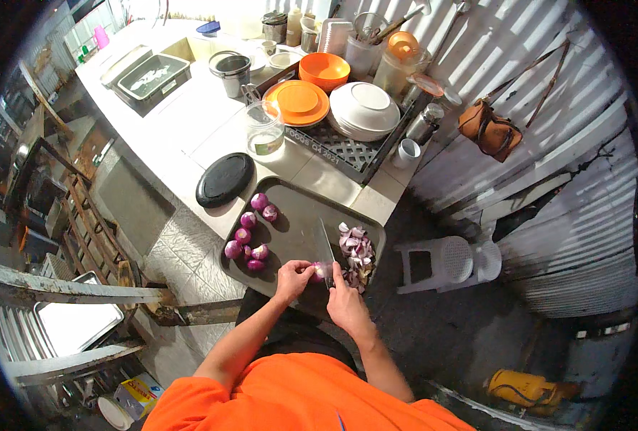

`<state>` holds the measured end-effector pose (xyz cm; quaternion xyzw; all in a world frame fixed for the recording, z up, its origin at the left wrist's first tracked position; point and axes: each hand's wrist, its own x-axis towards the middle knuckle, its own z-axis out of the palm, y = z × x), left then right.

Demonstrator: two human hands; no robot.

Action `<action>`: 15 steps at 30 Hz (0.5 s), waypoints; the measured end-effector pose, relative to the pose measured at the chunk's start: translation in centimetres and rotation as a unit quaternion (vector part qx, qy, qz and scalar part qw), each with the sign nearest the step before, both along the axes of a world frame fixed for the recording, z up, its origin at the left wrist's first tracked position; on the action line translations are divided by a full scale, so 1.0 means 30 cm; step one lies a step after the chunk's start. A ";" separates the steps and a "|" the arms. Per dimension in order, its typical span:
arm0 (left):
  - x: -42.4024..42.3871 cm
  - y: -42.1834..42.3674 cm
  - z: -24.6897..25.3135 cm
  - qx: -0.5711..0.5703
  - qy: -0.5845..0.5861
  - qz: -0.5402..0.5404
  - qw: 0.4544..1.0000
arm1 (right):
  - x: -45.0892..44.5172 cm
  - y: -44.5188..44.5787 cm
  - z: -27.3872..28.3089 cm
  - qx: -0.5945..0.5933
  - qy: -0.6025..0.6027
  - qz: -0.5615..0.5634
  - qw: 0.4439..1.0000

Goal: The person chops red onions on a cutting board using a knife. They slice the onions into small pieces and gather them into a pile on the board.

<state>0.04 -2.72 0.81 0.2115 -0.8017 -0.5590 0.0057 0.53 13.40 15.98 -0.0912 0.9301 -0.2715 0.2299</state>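
My left hand point(293, 280) grips a small purple onion point(317, 272) over the near part of a dark serving tray point(297, 202). In my right hand point(348, 304) is a kitchen knife point(324, 240), its blade pointing away from me and its near end beside the onion. The contact between edge and onion is blurred. Several peeled red onions point(243, 235) lie along the tray's left side. At the right is a heap of onion skins and pieces point(356, 245), reaching down to beside my right hand.
Beyond the tray, a black plastic crate point(346, 156) holds orange plates point(296, 102), orange bowls point(324, 69) and white bowls point(364, 108). A clear plastic jar point(265, 132) and a black oval lid point(225, 180) sit on the tiled counter point(173, 134). White plastic stools point(448, 261) stand right.
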 end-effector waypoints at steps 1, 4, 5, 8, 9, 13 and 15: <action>0.000 0.001 -0.007 -0.004 0.014 -0.001 1.000 | 0.004 -0.001 0.000 0.000 -0.007 -0.004 1.000; -0.010 0.004 0.005 0.043 0.018 -0.028 0.999 | -0.001 0.004 -0.007 -0.001 0.013 0.003 1.000; -0.015 0.006 0.004 0.025 0.025 -0.030 0.999 | 0.003 0.006 -0.014 0.004 0.016 0.005 1.000; -0.032 0.004 -0.004 -0.009 0.031 -0.033 0.999 | 0.016 0.000 -0.028 0.014 0.022 0.007 1.000; -0.033 0.001 -0.006 -0.009 0.022 -0.033 0.999 | 0.021 -0.005 -0.031 0.014 0.021 0.004 1.000; -0.054 -0.002 0.002 0.003 -0.019 -0.031 0.999 | 0.026 -0.025 -0.032 0.029 0.042 0.019 0.999; -0.054 -0.001 0.014 0.015 -0.027 -0.022 0.999 | 0.025 -0.027 -0.032 0.027 0.032 0.019 0.999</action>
